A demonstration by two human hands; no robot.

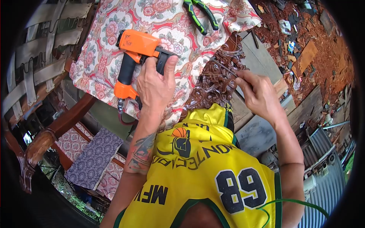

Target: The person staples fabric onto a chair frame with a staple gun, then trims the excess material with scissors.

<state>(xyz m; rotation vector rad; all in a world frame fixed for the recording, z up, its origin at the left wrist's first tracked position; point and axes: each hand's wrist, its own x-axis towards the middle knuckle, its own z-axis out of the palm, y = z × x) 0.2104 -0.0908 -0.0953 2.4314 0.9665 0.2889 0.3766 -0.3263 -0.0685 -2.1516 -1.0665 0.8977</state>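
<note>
An orange and black pneumatic staple gun (138,42) lies on its side over flowered upholstery fabric (108,26), an air hose fitting at its handle end. My left hand (155,85) grips its black magazine near the nose, thumb on one side and fingers on the other. My right hand (260,91) is closed in a pinch around a thin dark rod-like tool (225,67), whose kind I cannot make out. The tool reaches over the carved brown wood (216,81) along the fabric's edge. Green and black pliers (200,17) rest on the fabric at the top.
To the left stands a wooden frame with woven straps and springs (49,38). Below it is a curved wooden armrest (57,129). Boards (262,57) lie right of the carved wood. Scraps and debris cover the reddish ground (304,49). A green cord (296,202) hangs at lower right.
</note>
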